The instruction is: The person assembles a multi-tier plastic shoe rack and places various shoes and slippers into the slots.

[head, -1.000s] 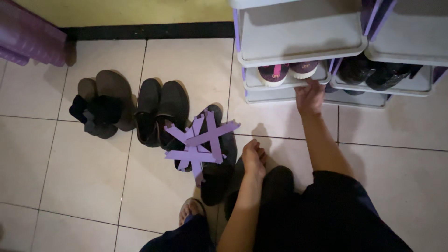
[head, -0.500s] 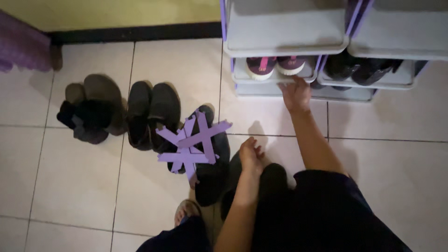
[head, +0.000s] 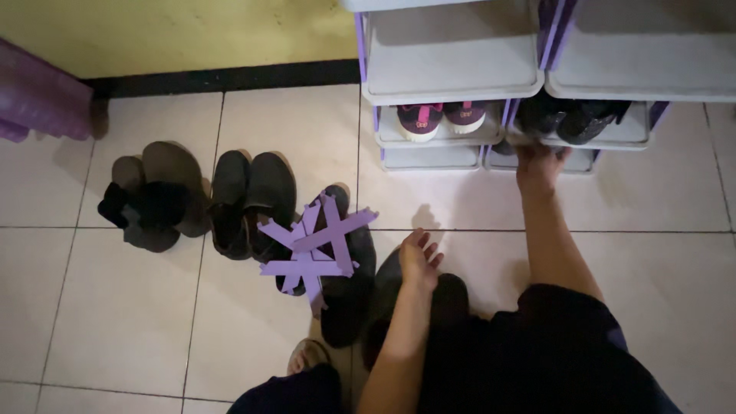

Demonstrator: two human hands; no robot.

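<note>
Grey-and-purple shoe rack [head: 452, 54] at the floor's far edge by the wall. My right hand [head: 539, 165] grips the front lip of the low right shelf [head: 613, 138]; left hand [head: 420, 259], fingers loosely spread, rests on a dark shoe [head: 399, 295]. Purple clips [head: 314, 241] beside it.

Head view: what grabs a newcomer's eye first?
The purple cross-shaped plastic pieces, piled on a dark shoe mid-floor, stand out against the pale tiles. Behind them, the grey and purple shoe rack fills the top, where the right hand reaches its lower shelf; the left hand hovers over dark shoes.
</note>
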